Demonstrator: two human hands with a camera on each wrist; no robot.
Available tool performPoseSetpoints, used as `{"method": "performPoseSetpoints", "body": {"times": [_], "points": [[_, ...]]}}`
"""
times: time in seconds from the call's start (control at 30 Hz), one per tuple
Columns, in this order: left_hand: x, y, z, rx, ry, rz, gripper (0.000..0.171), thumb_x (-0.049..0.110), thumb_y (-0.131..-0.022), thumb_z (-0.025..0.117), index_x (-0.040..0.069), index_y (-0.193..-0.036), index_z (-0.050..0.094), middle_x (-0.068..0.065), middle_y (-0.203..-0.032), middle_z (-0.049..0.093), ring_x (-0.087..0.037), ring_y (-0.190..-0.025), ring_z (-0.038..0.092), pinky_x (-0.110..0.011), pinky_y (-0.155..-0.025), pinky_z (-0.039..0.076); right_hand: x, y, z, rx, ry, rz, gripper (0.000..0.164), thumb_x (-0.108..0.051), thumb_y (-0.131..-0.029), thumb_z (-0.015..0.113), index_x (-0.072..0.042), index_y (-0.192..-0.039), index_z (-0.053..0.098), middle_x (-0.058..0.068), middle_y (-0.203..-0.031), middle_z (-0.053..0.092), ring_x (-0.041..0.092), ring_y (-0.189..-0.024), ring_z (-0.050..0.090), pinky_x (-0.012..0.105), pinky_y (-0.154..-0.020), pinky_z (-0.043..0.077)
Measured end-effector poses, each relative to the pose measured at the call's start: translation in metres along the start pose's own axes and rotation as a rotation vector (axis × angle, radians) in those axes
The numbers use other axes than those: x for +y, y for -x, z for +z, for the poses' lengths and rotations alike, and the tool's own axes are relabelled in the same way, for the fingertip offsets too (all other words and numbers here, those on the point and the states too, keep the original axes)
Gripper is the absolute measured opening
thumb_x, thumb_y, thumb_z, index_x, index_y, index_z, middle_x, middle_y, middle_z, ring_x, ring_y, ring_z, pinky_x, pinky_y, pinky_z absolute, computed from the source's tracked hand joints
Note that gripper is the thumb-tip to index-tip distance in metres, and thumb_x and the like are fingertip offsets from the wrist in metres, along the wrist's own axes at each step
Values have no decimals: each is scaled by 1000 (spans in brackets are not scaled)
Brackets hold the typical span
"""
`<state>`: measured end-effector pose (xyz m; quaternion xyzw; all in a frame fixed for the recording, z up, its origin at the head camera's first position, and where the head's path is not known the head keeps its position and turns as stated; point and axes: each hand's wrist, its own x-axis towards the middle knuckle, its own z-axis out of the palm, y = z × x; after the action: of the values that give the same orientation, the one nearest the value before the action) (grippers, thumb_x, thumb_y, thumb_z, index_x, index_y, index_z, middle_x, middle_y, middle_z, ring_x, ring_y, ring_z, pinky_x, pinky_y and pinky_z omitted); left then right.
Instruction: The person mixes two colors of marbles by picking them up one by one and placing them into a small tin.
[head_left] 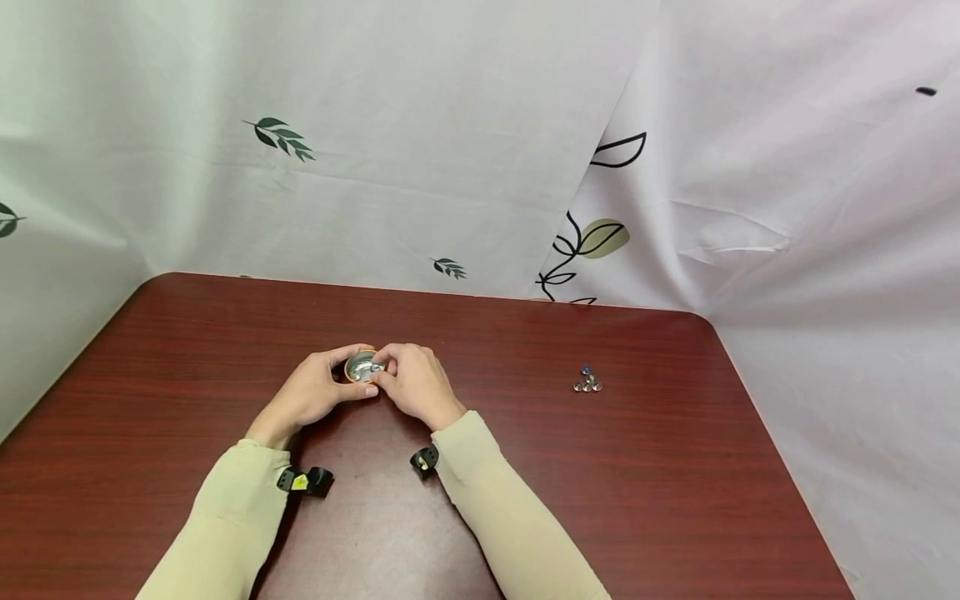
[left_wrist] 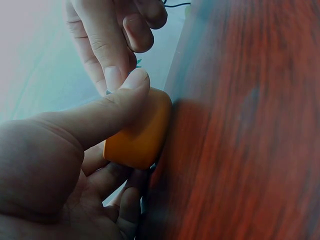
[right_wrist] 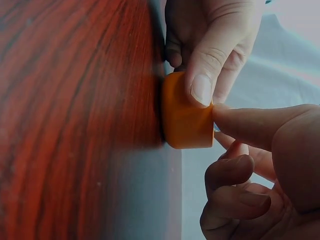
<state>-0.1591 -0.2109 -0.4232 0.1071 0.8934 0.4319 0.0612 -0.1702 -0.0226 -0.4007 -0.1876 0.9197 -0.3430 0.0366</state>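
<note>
A small round bowl (head_left: 360, 367), orange outside and silvery inside, stands on the table left of centre. My left hand (head_left: 311, 390) grips it from the left, thumb along the near side and fingers round the far side. In the left wrist view that thumb presses the orange wall (left_wrist: 142, 132). From the right, my right hand (head_left: 417, 382) reaches over the bowl's rim, thumb and index finger pinching a small shiny bead (head_left: 377, 367). Only a bluish glint of the bead (right_wrist: 216, 128) shows in the right wrist view; the fingertips hide the rest.
Several small shiny glass beads (head_left: 587, 383), one of them blue, lie close together on the right part of the reddish-brown wooden table (head_left: 660, 467). White cloth (head_left: 420, 167) with leaf prints hangs behind the table and along its sides.
</note>
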Motion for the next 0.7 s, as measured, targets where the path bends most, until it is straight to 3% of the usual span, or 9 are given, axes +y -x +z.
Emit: {"method": "performPoseSetpoints", "body": {"times": [0.7], "points": [[0,-1,0,4,-16,5,57,30,-85,83,10,-134,63,-11,-113,70,-21,-94,60,-37,-82,45,1,1,-2,1,-18,-11,16,-20,-93,75,-14,-109,76,-9,-73,56,6,-58,48,18,-54,38]]}}
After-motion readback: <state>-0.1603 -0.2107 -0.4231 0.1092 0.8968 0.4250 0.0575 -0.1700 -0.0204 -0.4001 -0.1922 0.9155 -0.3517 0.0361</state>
